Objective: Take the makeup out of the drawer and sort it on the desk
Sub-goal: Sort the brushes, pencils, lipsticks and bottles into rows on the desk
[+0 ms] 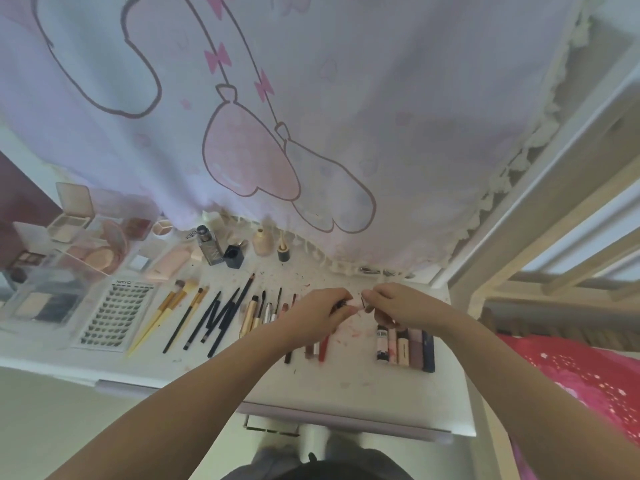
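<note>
A: Hands, head view?

B: Both over the white desk [346,386], close together, fingertips nearly meeting. Left hand [320,311] has its fingers curled round a small dark item [338,304]; a lipstick perhaps, too blurred to say. Right hand [398,304] pinches a small dark piece [364,301] between thumb and fingers. Could be a cap, cannot confirm.

A: And the makeup?

B: Laid out in rows on the desk. Just below the right hand, a tight block of lipstick tubes [405,346], side by side, touching. Under and just left of the left hand, slim pens and liners [266,315], partly hidden by the wrist. Further left, black pencils [221,313], then gold-handled brushes [169,306], fanned slightly.

A: Beyond those?

B: Far left of the hands, a tray of false lashes [116,315]. Past it, clear boxes with compacts and palettes [69,220], one lid standing open. Ahead of the left hand, toward the curtain, bottles standing upright [261,242], and a dark square-capped bottle [233,257] beside them.

A: Surroundings?

B: A pale curtain [311,116] with a pink cartoon print hangs behind the desk, its hem brushing the back edge. Right of the right hand, a wooden bed frame [536,237] and red bedding [588,382]. Small specks and pink smears dot the desktop near the hands.
</note>
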Demonstrator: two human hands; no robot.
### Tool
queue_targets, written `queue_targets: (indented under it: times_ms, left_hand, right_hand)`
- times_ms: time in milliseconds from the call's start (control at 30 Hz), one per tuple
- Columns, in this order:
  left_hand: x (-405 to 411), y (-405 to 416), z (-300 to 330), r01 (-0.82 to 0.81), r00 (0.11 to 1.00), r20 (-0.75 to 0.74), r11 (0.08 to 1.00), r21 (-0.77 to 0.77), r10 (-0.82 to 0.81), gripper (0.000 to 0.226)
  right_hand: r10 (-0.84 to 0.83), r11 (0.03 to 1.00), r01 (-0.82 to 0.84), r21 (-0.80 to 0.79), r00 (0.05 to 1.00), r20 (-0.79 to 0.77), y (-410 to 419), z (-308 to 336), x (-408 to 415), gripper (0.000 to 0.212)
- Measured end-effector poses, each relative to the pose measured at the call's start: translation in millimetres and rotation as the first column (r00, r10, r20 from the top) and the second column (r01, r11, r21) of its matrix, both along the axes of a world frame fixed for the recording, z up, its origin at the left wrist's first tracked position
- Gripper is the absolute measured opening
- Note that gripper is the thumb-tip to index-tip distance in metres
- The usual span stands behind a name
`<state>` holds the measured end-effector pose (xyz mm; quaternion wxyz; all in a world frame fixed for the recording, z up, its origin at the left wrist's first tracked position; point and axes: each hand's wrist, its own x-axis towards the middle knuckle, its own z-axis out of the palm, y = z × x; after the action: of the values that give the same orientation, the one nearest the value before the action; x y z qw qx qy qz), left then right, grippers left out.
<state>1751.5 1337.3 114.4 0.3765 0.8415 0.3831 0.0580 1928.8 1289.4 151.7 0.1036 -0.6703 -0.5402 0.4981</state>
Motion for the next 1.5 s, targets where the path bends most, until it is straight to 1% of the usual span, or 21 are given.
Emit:
queue_targets:
  times_ms: [100, 133, 200, 233, 267, 367, 400, 467, 533, 567, 667, 767, 900, 1000, 1033, 1100, 1167, 1267, 1333, 1400, 1500]
  left_hand:
    - [-1, 4, 0, 0.02, 1.0, -0.018, 1.0, 0.022, -0.02, 0.034]
    - [-1, 4, 0, 0.024, 1.0, -0.018, 0.999, 0.025, -0.023, 0.034]
    - [-1, 5, 0, 0.035, 0.999, -0.007, 0.999, 0.036, -0.035, 0.033]
    - [-1, 5, 0, 0.04, 0.999, -0.001, 0.998, 0.04, -0.04, 0.033]
    - [0, 6, -1, 0.046, 0.999, 0.002, 0.998, 0.046, -0.046, 0.033]
    - [1, 7, -2, 0.053, 0.999, -0.011, 0.997, 0.05, -0.052, 0.032]
    - [1, 7, -3, 0.054, 0.999, -0.01, 0.997, 0.047, -0.053, 0.032]
    - [2, 7, -2, 0.06, 0.998, -0.007, 0.997, 0.048, -0.06, 0.032]
    - [3, 6, -2, 0.065, 0.998, 0.003, 0.997, 0.037, -0.065, 0.03]
    - [3, 6, -2, 0.07, 0.998, 0.002, 0.997, 0.029, -0.07, 0.028]
    - [3, 7, -3, 0.104, 0.993, -0.058, 0.994, -0.014, -0.105, 0.027]
    - [-3, 12, -7, 0.101, 0.986, -0.126, 0.993, -0.068, -0.109, 0.03]
    - [-8, 16, -19, 0.016, 0.984, -0.176, 0.994, -0.108, -0.035, 0.03]
    - [2, 12, -25, -0.032, 0.992, -0.129, 0.991, -0.133, 0.015, 0.028]
    - [7, 12, -29, -0.057, 0.995, -0.094, 0.989, -0.139, 0.044, 0.027]
    - [17, 13, -39, -0.131, 0.991, -0.035, 0.982, -0.137, 0.128, 0.025]
    - [28, 19, -53, -0.197, 0.98, -0.036, 0.98, -0.028, 0.196, 0.024]
    - [44, 27, -71, -0.216, 0.969, -0.09, 0.965, 0.149, 0.231, 0.023]
    - [54, 32, -80, -0.202, 0.965, -0.126, 0.956, 0.213, 0.231, 0.021]
    - [61, 37, -88, -0.185, 0.958, -0.161, 0.942, 0.28, 0.236, 0.02]
    - [68, 43, -96, -0.163, 0.949, -0.209, 0.933, 0.322, 0.238, 0.021]
  right_hand:
    - [-0.01, 0.999, 0.012, 0.053, 0.999, -0.047, -3, 2, 3, 0.015]
    - [-0.046, 0.998, 0.049, 0.043, 0.996, -0.071, -4, 4, 4, 0.014]
    - [-0.136, 0.991, 0.136, -0.008, 0.987, -0.081, -4, 5, 3, 0.026]
    - [-0.163, 0.987, 0.161, -0.026, 0.984, -0.069, -4, 5, 3, 0.033]
    - [-0.167, 0.986, 0.166, -0.023, 0.984, -0.062, -4, 3, 3, 0.034]
    - [-0.177, 0.984, 0.18, 0.005, 0.972, -0.152, -8, 2, 7, 0.014]
    - [-0.2, 0.979, 0.202, -0.009, 0.961, -0.192, -9, 3, 9, 0.014]
    - [-0.259, 0.966, 0.251, -0.065, 0.941, -0.217, -9, 6, 9, 0.024]
    - [-0.265, 0.964, 0.257, -0.074, 0.954, -0.138, -8, 6, 8, 0.037]
    - [-0.239, 0.971, 0.235, -0.054, 0.966, -0.1, -8, 5, 8, 0.037]
    - [-0.175, 0.985, 0.174, -0.019, 0.978, -0.109, -9, 1, 16, 0.017]
    - [-0.202, 0.979, 0.2, -0.027, 0.971, -0.126, -9, 1, 33, 0.006]
    - [-0.328, 0.945, 0.313, -0.097, 0.914, -0.239, -11, -10, 52, 0.013]
    - [-0.377, 0.925, 0.364, -0.105, 0.857, -0.351, -14, -32, 50, 0.021]
    - [-0.381, 0.922, 0.382, -0.064, 0.864, -0.33, -14, -41, 47, 0.02]
    - [-0.36, 0.923, 0.378, 0.069, 0.914, -0.185, -14, -59, 40, 0.014]
    - [-0.334, 0.925, 0.336, 0.178, 0.942, -0.039, -11, -73, 33, 0.012]
    - [-0.305, 0.911, 0.261, 0.319, 0.948, 0.096, 0, -93, 27, 0.018]
    - [-0.279, 0.91, 0.214, 0.356, 0.95, 0.142, 10, -105, 26, 0.018]
    - [-0.245, 0.921, 0.172, 0.349, 0.953, 0.177, 20, -115, 26, 0.015]
    - [-0.202, 0.926, 0.096, 0.366, 0.943, 0.263, 28, -125, 28, 0.013]
